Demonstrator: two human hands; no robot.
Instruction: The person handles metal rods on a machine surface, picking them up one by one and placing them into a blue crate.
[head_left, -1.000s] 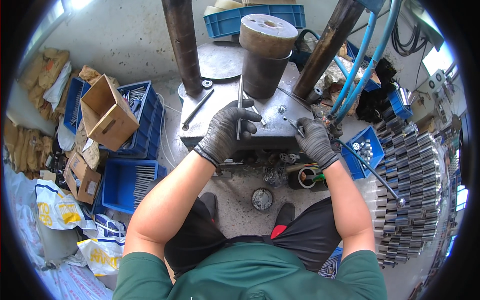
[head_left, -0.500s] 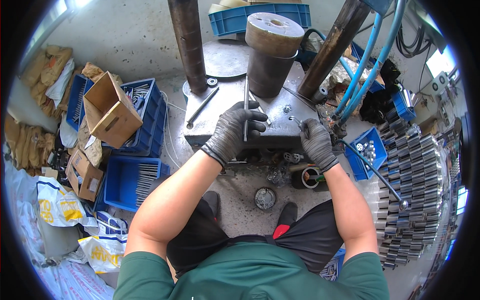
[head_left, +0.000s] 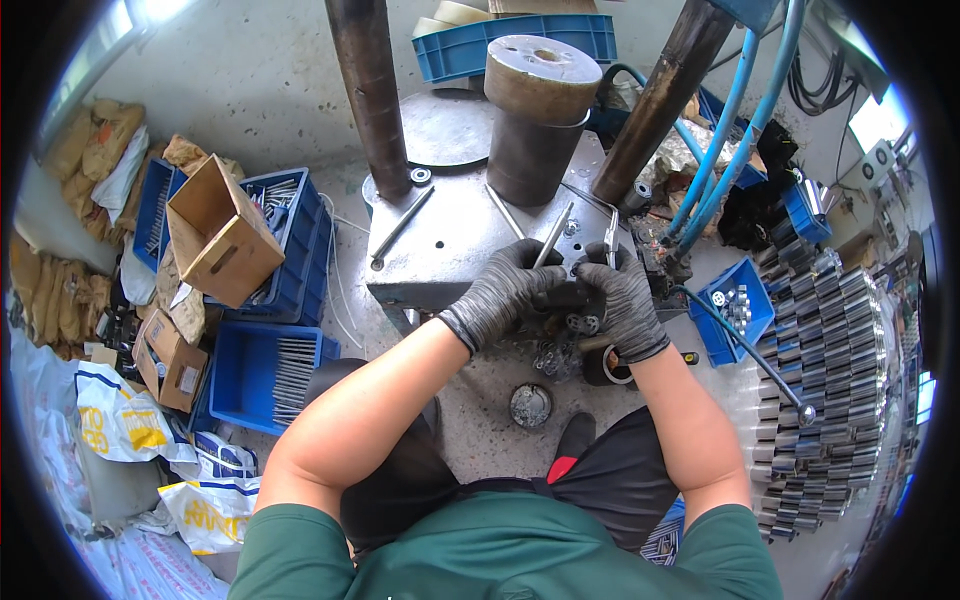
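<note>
Both my hands wear grey knit gloves and are close together at the front edge of a metal press table (head_left: 440, 215). My left hand (head_left: 510, 290) is closed round a slim metal rod (head_left: 555, 235), which slants up and away to the right. In my right hand (head_left: 622, 300) a short, shiny metal piece (head_left: 612, 238) points upward from the fingers; its exact kind I cannot make out. Another rod (head_left: 505, 210) lies by the thick steel cylinder (head_left: 540, 120), and a darker rod (head_left: 403, 225) lies at the table's left, near a small ring (head_left: 420, 176).
Steel columns (head_left: 365, 90) rise from the table, with blue hoses (head_left: 720, 140) at right. A ball-ended lever (head_left: 806, 414) reaches toward stacked metal cylinders (head_left: 830, 380). Blue bins, one with rods (head_left: 240, 375), and a cardboard box (head_left: 225, 235) stand left. A round tin (head_left: 531, 405) sits between my feet.
My left hand has moved right and nearer, tilting the rod from upright to a slant. My right hand has shifted slightly; the metal piece in it now points up. The hands are closer together.
</note>
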